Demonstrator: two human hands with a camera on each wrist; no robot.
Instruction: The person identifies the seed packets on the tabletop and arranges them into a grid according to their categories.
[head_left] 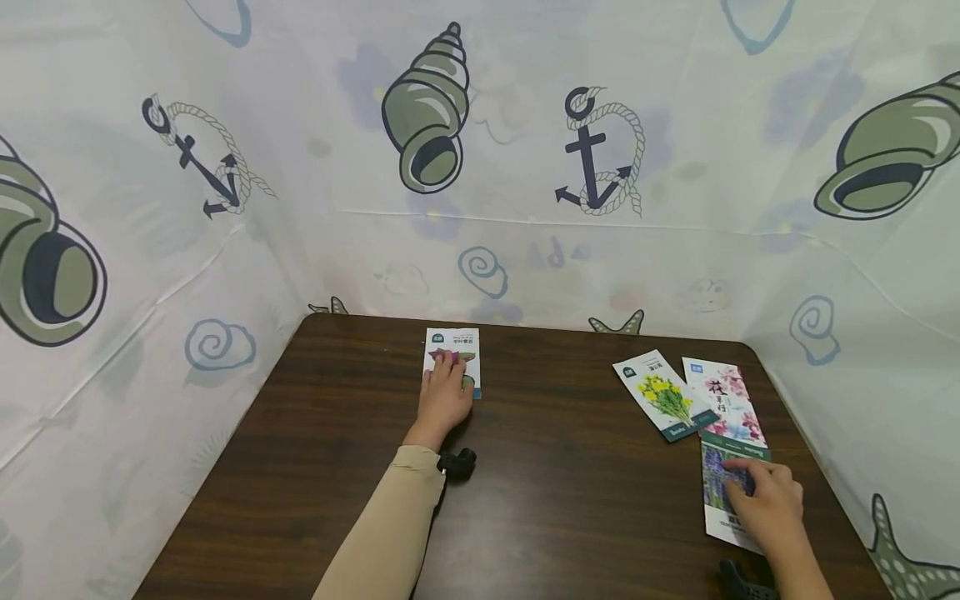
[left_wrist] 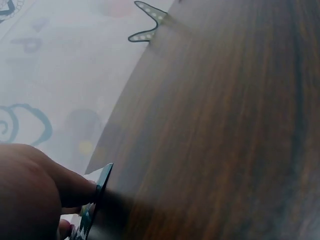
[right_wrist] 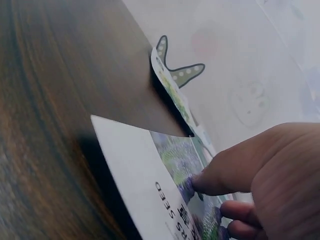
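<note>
My left hand (head_left: 447,398) rests on a white seed packet (head_left: 453,340) with a purple picture, at the table's far edge. Its fingers lie over the packet's face; the left wrist view has the thumb (left_wrist: 75,187) at the packet's edge. To the right, my right hand (head_left: 772,504) touches a seed packet with purple flowers (head_left: 716,492), thumb and forefinger spread on its face. A dark shadow runs along this packet's white end (right_wrist: 125,160) in the right wrist view. Just beyond lie a yellow-flower seed packet (head_left: 663,396) and a pink-blossom packet (head_left: 723,400).
The dark wooden table (head_left: 555,467) carries all the packets. Its far edge meets a white cloth backdrop (head_left: 517,250) printed with shells and anchors, which also closes off both sides. The yellow-flower packet overlaps the pink-blossom one. A black wrist device (head_left: 459,465) sits at my left cuff.
</note>
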